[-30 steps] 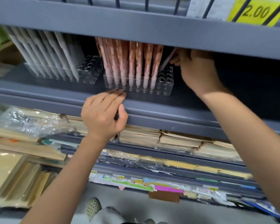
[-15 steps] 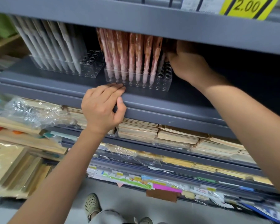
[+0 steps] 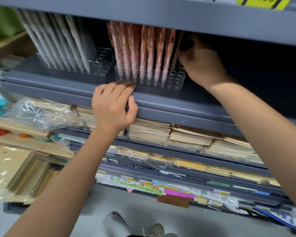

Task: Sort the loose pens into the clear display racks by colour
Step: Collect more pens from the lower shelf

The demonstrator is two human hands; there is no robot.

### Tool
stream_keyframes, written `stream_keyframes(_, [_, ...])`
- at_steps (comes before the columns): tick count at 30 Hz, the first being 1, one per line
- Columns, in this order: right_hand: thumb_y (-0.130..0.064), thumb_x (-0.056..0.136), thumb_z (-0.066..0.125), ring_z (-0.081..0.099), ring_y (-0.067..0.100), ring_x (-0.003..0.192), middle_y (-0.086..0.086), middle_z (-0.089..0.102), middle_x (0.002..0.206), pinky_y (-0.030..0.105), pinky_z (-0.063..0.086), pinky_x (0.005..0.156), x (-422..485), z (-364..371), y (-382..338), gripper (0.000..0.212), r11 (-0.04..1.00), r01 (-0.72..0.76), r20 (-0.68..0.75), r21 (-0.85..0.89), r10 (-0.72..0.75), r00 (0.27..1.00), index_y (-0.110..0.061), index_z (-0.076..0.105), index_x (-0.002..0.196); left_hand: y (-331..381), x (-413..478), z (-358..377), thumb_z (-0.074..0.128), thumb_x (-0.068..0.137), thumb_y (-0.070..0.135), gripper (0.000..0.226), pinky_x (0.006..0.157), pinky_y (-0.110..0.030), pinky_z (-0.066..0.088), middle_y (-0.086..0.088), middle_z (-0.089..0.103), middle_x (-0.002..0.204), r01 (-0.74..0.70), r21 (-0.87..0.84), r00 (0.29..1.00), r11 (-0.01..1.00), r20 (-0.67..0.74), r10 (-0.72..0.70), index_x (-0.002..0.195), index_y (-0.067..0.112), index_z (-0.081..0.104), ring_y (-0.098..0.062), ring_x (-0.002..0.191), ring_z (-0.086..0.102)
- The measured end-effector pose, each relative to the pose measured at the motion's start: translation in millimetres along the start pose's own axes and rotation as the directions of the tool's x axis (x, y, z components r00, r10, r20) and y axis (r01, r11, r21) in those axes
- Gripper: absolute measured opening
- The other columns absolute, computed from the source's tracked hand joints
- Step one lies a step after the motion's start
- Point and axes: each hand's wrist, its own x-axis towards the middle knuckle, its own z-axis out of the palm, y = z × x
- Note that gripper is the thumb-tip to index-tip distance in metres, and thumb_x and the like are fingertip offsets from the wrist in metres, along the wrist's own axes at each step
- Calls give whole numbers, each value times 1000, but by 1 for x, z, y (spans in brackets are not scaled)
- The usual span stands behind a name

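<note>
R hand [image 3: 202, 64] pinching pink pen [image 3: 179, 43]; L hand [image 3: 113, 106] fingers flat on shelf edge [image 3: 178, 103], holding nothing.
Pen near-upright, tip down over empty holes at right end of rack [image 3: 150, 81], just left of R fingers; R hand nearer.

The left forearm [image 3: 67, 177] and right forearm [image 3: 263, 127] are bare to the frame edges. Bottom centre: a light grey trouser leg [image 3: 115, 224] and a pale perforated clog-style shoe [image 3: 156, 230].
</note>
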Motion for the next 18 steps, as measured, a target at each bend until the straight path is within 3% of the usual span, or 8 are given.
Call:
stream_keyframes(3, [-39,95,54,63,25,108,2,73,106,23,40,81,-11,-6,-3,46,999,-45,-16,29,46,999,-18,48,137,4,2,-7,45,95,23,34,82,-40,41,-3,75,102,66,20,995,998,72,-67,102,10,75,-27,95,67])
stream_keyframes(5, [-41,94,54,63,25,111,-2,74,104,24,41,90,-21,-10,-7,45,994,-99,-21,39,100,995,-19,52,133,8,7,-16,50,94,24,30,85,-40,41,-5,74,102,123,4,980,992,155,-122,103,9,75,-28,95,66])
stream_keyframes(8, [-40,91,58,65,18,103,-10,68,94,26,47,94,-44,-21,-14,30,968,-179,-38,175,188,981,-25,64,117,6,17,-38,56,94,30,28,96,-36,40,1,73,107,295,-177,899,939,384,-210,109,13,74,-20,105,62])
stream_keyframes(9, [-41,90,59,66,14,100,-13,69,93,26,48,94,-56,-26,-15,24,952,-193,-47,238,210,977,-28,68,108,3,19,-48,57,94,31,27,99,-30,41,7,72,109,417,-310,854,854,455,-252,111,17,73,-12,107,61])
stream_keyframes(11, [-46,85,56,67,5,98,-14,73,93,32,51,95,-90,-35,-21,18,907,-229,-51,354,263,964,-36,71,91,-3,18,-75,56,96,31,24,94,-17,46,17,71,112,667,-530,735,523,581,-349,113,25,72,0,108,61])
stream_keyframes(13, [-51,84,54,69,2,94,-15,75,92,32,54,88,-133,-38,-27,22,858,-253,-49,447,305,951,-38,71,89,-5,6,-104,54,97,29,23,92,-18,49,12,73,113,741,-626,666,242,640,-384,112,27,72,-6,110,65])
stream_keyframes(15, [-51,85,54,71,7,90,-10,75,92,28,57,79,-181,-33,-27,26,789,-317,-10,526,378,926,-35,72,93,-6,-22,-125,52,98,29,23,89,-26,55,2,75,111,777,-624,604,83,701,-380,109,24,72,-17,106,70])
stream_keyframes(18, [-41,89,59,74,16,83,0,76,90,29,57,73,-265,-2,-11,20,638,-524,93,565,581,808,-28,73,92,-7,-84,-141,50,104,18,22,78,-29,59,-7,77,101,889,-457,415,-41,839,-351,107,12,71,-24,90,74])
